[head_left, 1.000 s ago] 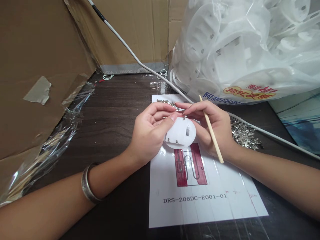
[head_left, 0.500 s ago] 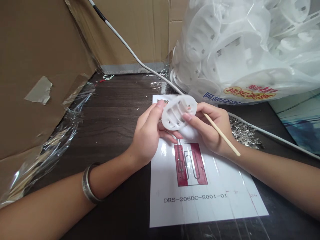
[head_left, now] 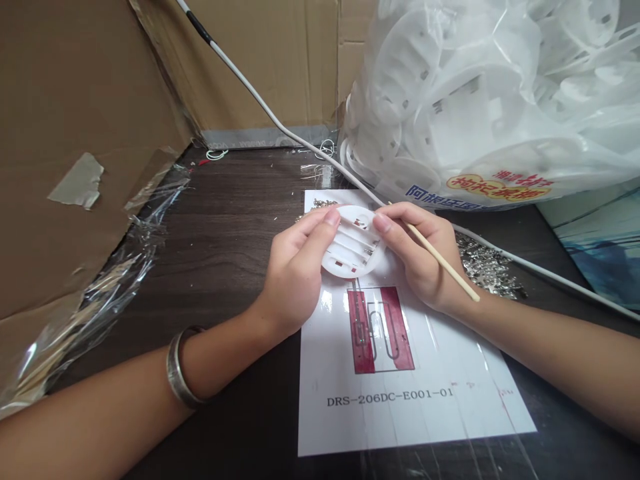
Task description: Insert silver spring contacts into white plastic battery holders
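White disc (head_left: 354, 241), ribbed face up, held over printed sheet (head_left: 345, 427), in front of the counter's (head_left: 225, 220) back edge. Left hand (head_left: 297, 273): closed on left rim, thumb on top. Right hand (head_left: 423, 257): pinching opposite rim, also gripping wooden stick (head_left: 443, 263). Metal pieces (head_left: 493, 267) heaped toward right edge.

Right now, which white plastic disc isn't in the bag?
The disc held between your left hand and right hand, above the printed sheet; the others show inside the clear bag.
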The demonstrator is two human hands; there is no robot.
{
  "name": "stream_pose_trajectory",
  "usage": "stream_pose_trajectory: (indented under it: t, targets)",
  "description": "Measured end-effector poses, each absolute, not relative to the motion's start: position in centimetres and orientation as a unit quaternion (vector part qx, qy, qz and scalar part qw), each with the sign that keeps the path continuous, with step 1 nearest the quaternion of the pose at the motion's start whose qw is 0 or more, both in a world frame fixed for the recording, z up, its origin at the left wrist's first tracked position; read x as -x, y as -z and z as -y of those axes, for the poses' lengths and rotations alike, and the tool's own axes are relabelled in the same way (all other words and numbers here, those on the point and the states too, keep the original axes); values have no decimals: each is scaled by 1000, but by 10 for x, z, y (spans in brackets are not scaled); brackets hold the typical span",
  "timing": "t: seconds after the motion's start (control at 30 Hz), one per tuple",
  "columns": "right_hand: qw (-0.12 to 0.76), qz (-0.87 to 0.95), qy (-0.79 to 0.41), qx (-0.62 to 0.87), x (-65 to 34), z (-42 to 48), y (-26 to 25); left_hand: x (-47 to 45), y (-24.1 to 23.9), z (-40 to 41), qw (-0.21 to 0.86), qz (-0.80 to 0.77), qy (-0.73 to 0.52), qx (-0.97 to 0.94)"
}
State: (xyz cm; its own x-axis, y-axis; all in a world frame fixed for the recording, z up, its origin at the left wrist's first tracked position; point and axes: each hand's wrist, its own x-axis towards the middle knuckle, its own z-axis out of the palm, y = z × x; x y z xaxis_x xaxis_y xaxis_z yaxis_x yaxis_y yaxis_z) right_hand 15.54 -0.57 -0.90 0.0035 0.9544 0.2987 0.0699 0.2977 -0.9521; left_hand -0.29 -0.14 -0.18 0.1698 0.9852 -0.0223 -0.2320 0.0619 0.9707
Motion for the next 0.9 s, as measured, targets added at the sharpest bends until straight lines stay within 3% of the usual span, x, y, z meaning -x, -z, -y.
stream_pose_trajectory:
  t: [0.9]
  targets:
    - [556,567,-446,413,-157,6,17,1,-2,0,570,-437,-533,-448]
